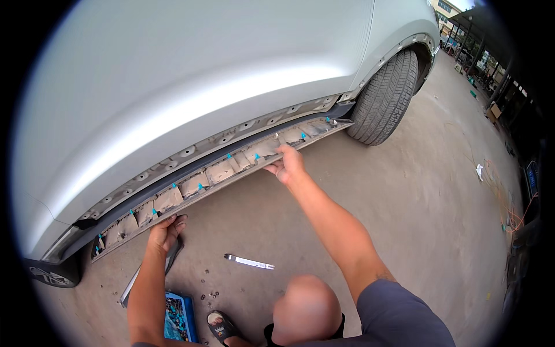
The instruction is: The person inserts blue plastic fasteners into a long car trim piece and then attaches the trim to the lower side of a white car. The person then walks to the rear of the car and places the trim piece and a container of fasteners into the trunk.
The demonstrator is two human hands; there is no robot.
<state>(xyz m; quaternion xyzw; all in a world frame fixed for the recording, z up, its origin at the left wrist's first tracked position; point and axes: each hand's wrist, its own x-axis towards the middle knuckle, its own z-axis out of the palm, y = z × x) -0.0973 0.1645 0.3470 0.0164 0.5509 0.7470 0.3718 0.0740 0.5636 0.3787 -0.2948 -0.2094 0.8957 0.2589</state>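
My right hand [289, 166] pinches the lower edge of a long, dusty trim panel [218, 173], thumb [282, 148] on the face bearing turquoise clips [200, 187]; my left hand [165, 233] seems to grip the same edge farther left, though that hold is partly hidden. The panel runs along the lower side of the silver car [202, 69], ending beside a tyre [386, 98].
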